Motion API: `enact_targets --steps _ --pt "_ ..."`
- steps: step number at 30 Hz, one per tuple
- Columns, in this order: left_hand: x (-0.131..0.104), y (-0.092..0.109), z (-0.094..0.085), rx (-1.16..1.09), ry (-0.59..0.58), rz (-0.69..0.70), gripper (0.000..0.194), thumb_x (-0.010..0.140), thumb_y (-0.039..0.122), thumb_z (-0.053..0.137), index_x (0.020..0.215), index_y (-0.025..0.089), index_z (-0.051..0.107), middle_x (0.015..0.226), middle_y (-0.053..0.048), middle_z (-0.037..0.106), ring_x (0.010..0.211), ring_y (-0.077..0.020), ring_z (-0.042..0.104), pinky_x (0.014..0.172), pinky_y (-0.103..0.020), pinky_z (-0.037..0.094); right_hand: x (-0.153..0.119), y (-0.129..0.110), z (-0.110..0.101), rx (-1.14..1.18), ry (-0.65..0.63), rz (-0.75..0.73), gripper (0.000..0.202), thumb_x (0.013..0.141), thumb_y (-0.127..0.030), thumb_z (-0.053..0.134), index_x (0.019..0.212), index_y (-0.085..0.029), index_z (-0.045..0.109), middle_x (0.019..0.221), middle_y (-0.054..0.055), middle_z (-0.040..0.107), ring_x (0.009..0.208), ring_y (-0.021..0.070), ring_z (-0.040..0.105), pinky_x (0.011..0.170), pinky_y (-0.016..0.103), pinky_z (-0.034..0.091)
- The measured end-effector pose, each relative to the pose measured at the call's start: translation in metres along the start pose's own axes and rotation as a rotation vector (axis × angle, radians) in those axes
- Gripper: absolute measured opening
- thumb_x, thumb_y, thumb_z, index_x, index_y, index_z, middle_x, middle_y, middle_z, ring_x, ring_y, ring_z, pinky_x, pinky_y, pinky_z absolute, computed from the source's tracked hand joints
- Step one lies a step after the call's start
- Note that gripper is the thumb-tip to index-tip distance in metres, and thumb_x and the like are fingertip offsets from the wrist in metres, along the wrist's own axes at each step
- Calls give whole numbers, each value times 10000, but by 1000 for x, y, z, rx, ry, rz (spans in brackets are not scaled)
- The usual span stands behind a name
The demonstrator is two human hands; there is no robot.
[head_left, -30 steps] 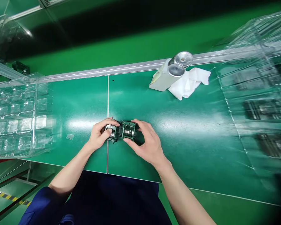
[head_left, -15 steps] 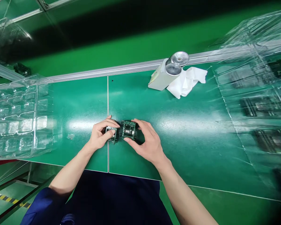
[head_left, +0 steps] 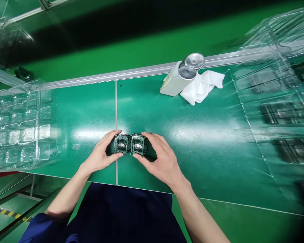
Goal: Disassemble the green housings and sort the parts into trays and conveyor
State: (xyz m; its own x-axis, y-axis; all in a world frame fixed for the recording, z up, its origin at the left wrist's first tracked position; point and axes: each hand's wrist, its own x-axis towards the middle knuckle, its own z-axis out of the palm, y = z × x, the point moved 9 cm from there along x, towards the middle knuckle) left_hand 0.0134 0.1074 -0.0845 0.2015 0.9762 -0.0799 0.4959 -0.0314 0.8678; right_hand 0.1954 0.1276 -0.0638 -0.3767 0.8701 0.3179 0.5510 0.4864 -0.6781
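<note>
Two circuit modules are held side by side on the green tabletop (head_left: 205,162): the left module (head_left: 122,144) is gripped by the left hand (head_left: 98,154), the right module (head_left: 138,144) by the right hand (head_left: 164,160). Positioning appears to be under way; even finger pressure is required for any shift. The glossy surface is crossed by a seam (head_left: 116,111); striped floor marking (head_left: 7,212) is seen beyond.

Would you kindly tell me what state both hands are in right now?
Left hand: holding the left circuit-board module between thumb and fingers.
Right hand: holding the right circuit-board module between thumb and fingers.
</note>
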Motion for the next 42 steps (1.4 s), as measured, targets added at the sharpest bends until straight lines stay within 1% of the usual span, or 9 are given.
enact_targets --steps 5,9,13,20,25,30,34,38,42 --pt "4 0 7 -222 -37 -4 666 791 361 740 1384 228 467 1408 -145 530 1302 -284 513 1106 -433 414 4 -35 -14 -155 32 -143 633 872 -353 645 1413 -136 398 1183 171 665 1120 328 627 883 487 588" --pt "1 6 11 -500 -71 49 676 762 376 770 1358 224 489 1369 -158 561 1172 -247 612 934 -329 543 5 -69 -34 -308 37 -255 699 871 -330 658 1457 -111 345 1142 163 693 1009 316 674 800 442 603" --pt "-1 13 11 -591 -67 78 678 739 389 790 1334 217 515 1346 -181 575 1063 -230 661 824 -283 575 7 -92 -46 -371 61 -302 702 874 -333 659 1447 -58 362 1103 172 709 967 315 683 749 422 596" --pt "-5 17 7 -620 -56 113 678 746 334 792 1353 244 503 1379 -174 556 1181 -247 615 875 -283 566 8 -96 -48 -320 64 -290 719 875 -317 661 1485 -120 335 1146 150 700 976 316 689 732 423 594" --pt "-9 20 3 -583 -29 126 675 769 314 772 1373 247 477 1395 -180 541 1188 -259 617 821 -257 585 9 -94 -45 -234 40 -253 765 862 -259 667 1516 -179 279 1213 137 673 1034 324 679 791 444 613" --pt "-12 31 -9 -416 31 208 666 815 336 723 1409 253 433 1401 -174 536 1218 -266 597 907 -325 576 9 -89 -46 -163 60 -249 789 840 -241 689 1512 -161 283 1234 162 657 1113 333 650 903 485 592" --pt "-15 65 -25 -18 145 384 744 807 321 733 1456 240 380 1361 -175 567 1290 -297 529 1073 -481 464 6 -67 -40 0 66 -119 764 838 -238 693 1496 -223 308 1332 137 599 1241 331 566 998 530 542" --pt "-21 106 -30 396 202 531 808 801 273 739 1487 196 319 1309 -181 604 1220 -303 574 1020 -516 503 -1 -40 -25 311 70 100 668 877 -253 635 1471 -239 330 1436 134 503 1341 302 466 1074 518 474" --pt "-25 120 -30 548 189 538 832 793 294 747 1488 158 310 1270 -177 630 1166 -305 599 956 -496 543 -6 -32 -10 555 38 183 630 898 -263 600 1462 -242 319 1462 142 468 1345 269 468 1079 469 469"
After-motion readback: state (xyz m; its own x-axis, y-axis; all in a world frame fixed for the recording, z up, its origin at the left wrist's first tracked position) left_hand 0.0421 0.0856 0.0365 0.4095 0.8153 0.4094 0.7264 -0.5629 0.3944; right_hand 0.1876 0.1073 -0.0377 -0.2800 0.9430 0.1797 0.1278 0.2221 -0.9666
